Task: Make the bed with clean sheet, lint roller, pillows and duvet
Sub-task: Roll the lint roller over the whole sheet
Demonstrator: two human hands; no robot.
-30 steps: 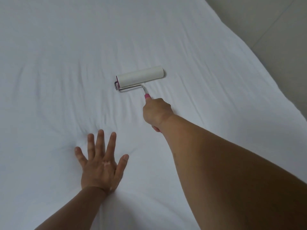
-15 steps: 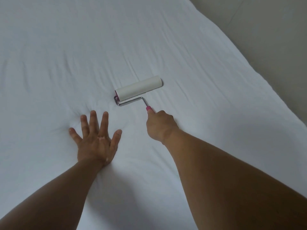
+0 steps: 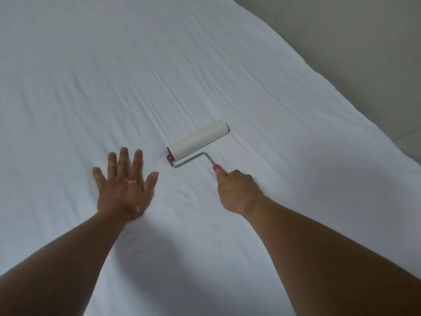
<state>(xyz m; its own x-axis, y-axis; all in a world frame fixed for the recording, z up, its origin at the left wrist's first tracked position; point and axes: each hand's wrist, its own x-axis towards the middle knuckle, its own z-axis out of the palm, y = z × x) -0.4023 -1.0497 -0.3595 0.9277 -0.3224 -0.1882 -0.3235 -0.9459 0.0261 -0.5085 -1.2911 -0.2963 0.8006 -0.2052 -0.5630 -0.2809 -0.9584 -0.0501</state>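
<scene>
Sheet (image 3: 205,65) lies spread, lightly creased; right grip (image 3: 237,192) curls round the lint roller (image 3: 197,140) handle; left grip (image 3: 124,185) presses flat, fingers straight; rolling seems underway; pillows and duvet likely remain.

A wide bed spread with a lightly creased white fabric sheet (image 3: 91,76) carries everything. On it rests a white cylindrical lint roller (image 3: 198,140) with a wire frame. A left hand (image 3: 124,190) lies flat just beside it.

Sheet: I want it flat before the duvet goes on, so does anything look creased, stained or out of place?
Shallow creases run across the sheet beyond the lint roller, and small puckers lie around the left hand pressed flat on it. No stain or tear shows. The right hand grips the roller's pink handle.
</scene>
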